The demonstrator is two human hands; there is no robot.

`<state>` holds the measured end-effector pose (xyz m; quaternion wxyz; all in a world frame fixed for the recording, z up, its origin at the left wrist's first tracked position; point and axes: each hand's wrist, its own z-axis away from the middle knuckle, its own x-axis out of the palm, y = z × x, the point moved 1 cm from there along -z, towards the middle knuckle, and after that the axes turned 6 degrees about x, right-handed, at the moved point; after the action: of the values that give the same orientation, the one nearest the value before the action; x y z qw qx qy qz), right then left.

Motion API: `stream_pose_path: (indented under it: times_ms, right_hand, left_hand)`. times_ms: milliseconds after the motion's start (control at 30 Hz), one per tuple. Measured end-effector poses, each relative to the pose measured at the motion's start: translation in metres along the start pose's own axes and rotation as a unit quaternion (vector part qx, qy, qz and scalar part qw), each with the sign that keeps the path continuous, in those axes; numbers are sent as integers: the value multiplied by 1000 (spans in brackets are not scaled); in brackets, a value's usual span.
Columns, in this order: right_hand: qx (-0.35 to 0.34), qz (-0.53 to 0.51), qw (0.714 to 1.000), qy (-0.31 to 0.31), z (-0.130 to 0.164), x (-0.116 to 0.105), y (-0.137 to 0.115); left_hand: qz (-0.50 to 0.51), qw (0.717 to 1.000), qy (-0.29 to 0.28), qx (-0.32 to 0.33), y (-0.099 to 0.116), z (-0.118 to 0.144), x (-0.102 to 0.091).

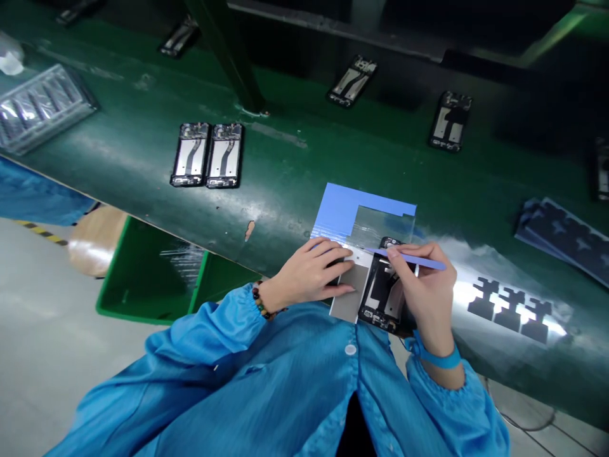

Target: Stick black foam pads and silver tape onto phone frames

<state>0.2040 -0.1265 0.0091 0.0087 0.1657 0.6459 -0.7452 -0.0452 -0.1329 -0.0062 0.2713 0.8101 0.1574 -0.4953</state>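
A black phone frame (383, 292) lies at the table's front edge, beside a grey-white plate (348, 303). My left hand (316, 270) rests with its fingers apart on the plate, left of the phone frame. In my right hand (428, 279) a slim purple stick-like tool (428, 261) is pinched between thumb and fingers. Its thin end points left over the upper part of the phone frame, and the fingers cover some of the frame's right side. Just behind, a blue sheet (335, 206) lies with a clear film (380, 223) overlapping it.
Two phone frames (190, 155) stand side by side to the left, with other phone frames (353, 81) farther back. Black die-cut stickers (511, 309) lie at the right near dark sheets (566, 231). A green post (238, 70), clear tray (45, 105) and green bin (137, 273) are also around.
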Motion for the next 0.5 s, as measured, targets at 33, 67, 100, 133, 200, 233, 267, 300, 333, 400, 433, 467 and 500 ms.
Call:
stream_pose_path:
  times_ms: [33, 67, 100, 133, 200, 233, 267, 300, 333, 400, 433, 467, 500]
  right_hand:
    - [-1, 2, 1000, -6, -3, 3, -2]
    - [-1, 4, 1000, -13, -6, 7, -3]
    - [-2, 5, 1000, -17, -9, 10, -5]
    - [-4, 5, 1000, -20, -11, 13, -6]
    - [-5, 7, 1000, -22, -15, 18, -7]
    - [-5, 8, 1000, -21, -16, 19, -7]
    - [-4, 8, 1000, -20, -16, 20, -7]
    - [-3, 10, 1000, -19, -17, 20, -6]
    - [-2, 11, 1000, -16, -17, 20, -5]
    - [2, 12, 1000, -10, -18, 20, -4]
    - [4, 12, 1000, -8, -19, 20, -4]
    - [7, 12, 1000, -7, -19, 21, -4]
    - [9, 12, 1000, -7, -19, 21, -4]
  left_hand:
    - [-4, 1000, 3, -6, 0, 0, 0]
    - [-7, 1000, 8, -14, 1, 0, 0]
    - [-11, 1000, 12, -21, 1, 1, -1]
    - [-14, 999, 16, -28, 1, 1, -1]
    - [-20, 999, 21, -37, 1, 1, -1]
    - [-22, 999, 23, -41, 1, 1, -1]
    - [-23, 998, 25, -45, 0, 1, -1]
    - [-23, 998, 26, -51, 0, 0, -1]
    - [-23, 998, 27, -59, 0, 0, -1]
    - [-22, 997, 27, -74, 0, -1, -1]
    - [-22, 996, 27, -78, 0, -1, 0]
    - [-23, 996, 27, -81, 0, -1, 0]
    - [-22, 996, 26, -82, 0, -1, 0]
